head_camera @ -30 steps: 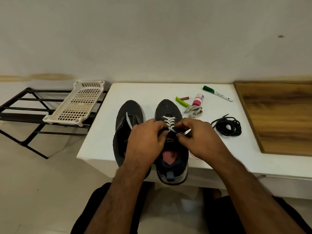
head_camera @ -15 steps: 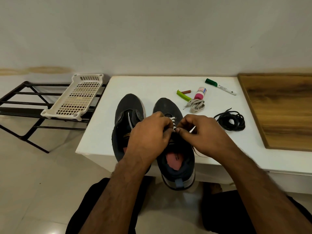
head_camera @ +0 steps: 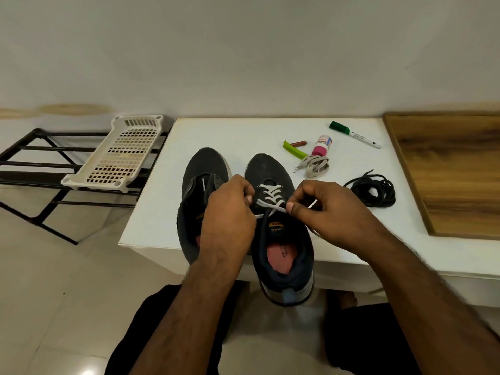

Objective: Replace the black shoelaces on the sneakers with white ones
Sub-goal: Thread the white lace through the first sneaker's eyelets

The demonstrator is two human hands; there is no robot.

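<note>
**Both hands on the white lace of the right-hand sneaker**

Two dark sneakers stand side by side on the white worktop point(head_camera: 270, 133), toes pointing away from the person, heels at the near edge. The right-hand sneaker point(head_camera: 281, 239) lies between the two hands and carries a white lace point(head_camera: 270, 197) crossed through its lower eyelets. The left hand point(head_camera: 230, 215) has its fingers curled and pinches one end of this lace at the shoe's left side. The right hand point(head_camera: 322, 212) pinches the other end between thumb and forefinger, with the lace tip sticking out just past the fingers. The hands are close together but apart, with the laced tongue showing between them.

The left-hand sneaker point(head_camera: 200, 180) sits partly under the left hand; a short bit of white lace shows at its eyelets.

Beyond the right hand lies a bundled pale lace point(head_camera: 315, 166), and further right of that hand a loose coil of black laces point(head_camera: 374, 189). Behind the pale bundle are a green clip point(head_camera: 293, 150), a small brown stick point(head_camera: 297, 143), a pink-capped bottle point(head_camera: 320, 145) and a green-capped marker point(head_camera: 354, 134). A wooden board point(head_camera: 454, 171) rests at the far right of the worktop. Left of the left hand, off the worktop, a white slotted tray point(head_camera: 119, 155) lies on a black metal rack point(head_camera: 35, 169).
</note>
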